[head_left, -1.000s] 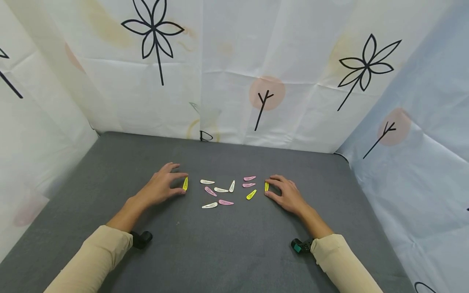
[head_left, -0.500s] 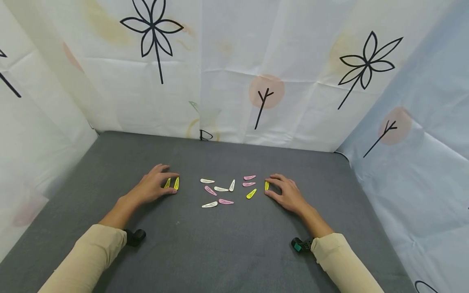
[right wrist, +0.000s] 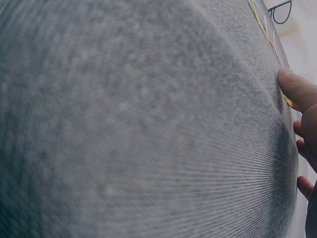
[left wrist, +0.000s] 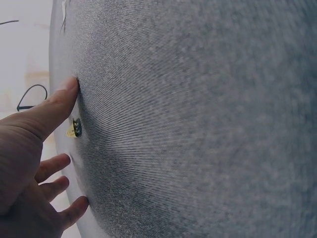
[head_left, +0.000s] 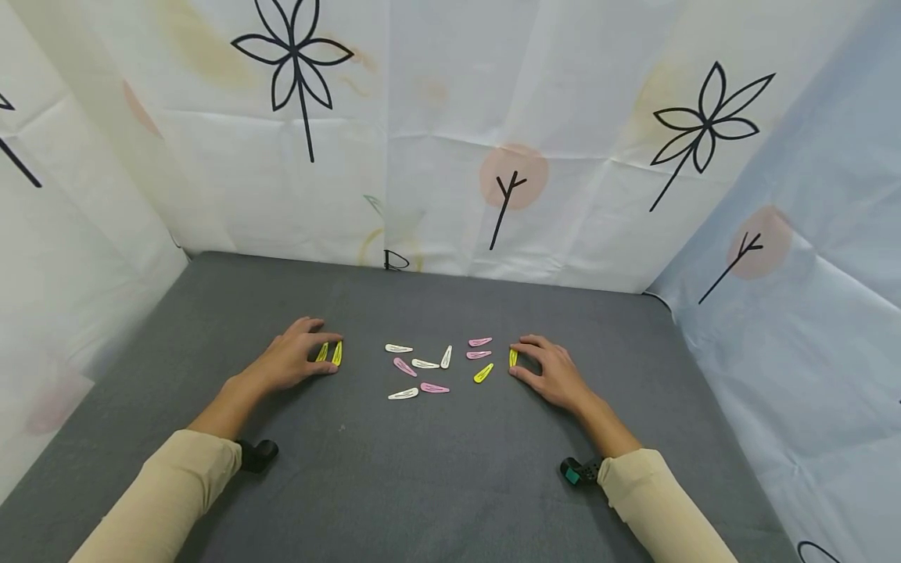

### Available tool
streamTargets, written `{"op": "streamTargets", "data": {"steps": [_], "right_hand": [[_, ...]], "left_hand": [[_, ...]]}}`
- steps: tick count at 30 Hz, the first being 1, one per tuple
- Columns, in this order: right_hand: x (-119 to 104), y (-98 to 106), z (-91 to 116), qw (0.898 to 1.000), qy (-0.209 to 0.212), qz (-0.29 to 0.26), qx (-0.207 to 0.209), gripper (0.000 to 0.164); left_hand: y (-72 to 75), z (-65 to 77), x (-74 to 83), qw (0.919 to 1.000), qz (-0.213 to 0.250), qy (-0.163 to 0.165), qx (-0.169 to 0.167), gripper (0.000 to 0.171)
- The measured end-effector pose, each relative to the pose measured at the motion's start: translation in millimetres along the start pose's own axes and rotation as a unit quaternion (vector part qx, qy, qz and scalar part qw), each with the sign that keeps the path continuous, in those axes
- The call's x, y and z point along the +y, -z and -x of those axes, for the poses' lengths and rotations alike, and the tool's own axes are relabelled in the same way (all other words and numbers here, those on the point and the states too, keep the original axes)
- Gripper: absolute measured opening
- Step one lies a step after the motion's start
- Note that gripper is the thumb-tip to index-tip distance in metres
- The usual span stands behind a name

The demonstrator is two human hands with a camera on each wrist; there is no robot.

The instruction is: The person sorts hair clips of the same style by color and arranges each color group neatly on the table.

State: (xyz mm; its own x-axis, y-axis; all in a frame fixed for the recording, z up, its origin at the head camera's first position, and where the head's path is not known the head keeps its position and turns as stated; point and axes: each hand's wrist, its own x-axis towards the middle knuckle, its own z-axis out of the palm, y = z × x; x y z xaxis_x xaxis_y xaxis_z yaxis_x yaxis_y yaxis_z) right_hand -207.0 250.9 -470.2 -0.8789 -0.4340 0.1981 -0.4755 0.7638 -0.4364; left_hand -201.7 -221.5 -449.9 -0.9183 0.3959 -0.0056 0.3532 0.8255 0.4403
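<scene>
My left hand (head_left: 288,360) is at the left of the group, thumb and a finger at the two ends of a yellow snap hair clip (head_left: 337,353), pinching it on the cloth. A second yellow clip (head_left: 322,352) lies just inside that grip. The left wrist view shows a yellow clip (left wrist: 74,128) between thumb and fingers. On the right, my right hand (head_left: 552,375) pinches another yellow clip (head_left: 513,357) by its ends; in the right wrist view the thumb mostly hides a yellow clip (right wrist: 288,101). A loose yellow clip (head_left: 482,373) lies left of this hand.
Between the hands lie several white clips (head_left: 403,393) and pink clips (head_left: 434,388). They rest flat on a grey cloth-covered table (head_left: 394,485). A patterned white curtain (head_left: 450,203) rises behind the table's far edge and along both sides.
My left hand has slid left with its yellow clip, bringing it beside a second yellow clip now visible inside the grip. My right hand has stayed in place.
</scene>
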Motion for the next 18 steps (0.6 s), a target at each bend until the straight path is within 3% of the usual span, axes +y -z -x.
{"op": "streamTargets", "data": {"steps": [18], "right_hand": [[-0.6, 0.7, -0.4, 1.000, 0.003, -0.006, 0.002, 0.048]], "left_hand": [[1.7, -0.9, 3.5, 0.9999, 0.015, 0.002, 0.000, 0.058]]}}
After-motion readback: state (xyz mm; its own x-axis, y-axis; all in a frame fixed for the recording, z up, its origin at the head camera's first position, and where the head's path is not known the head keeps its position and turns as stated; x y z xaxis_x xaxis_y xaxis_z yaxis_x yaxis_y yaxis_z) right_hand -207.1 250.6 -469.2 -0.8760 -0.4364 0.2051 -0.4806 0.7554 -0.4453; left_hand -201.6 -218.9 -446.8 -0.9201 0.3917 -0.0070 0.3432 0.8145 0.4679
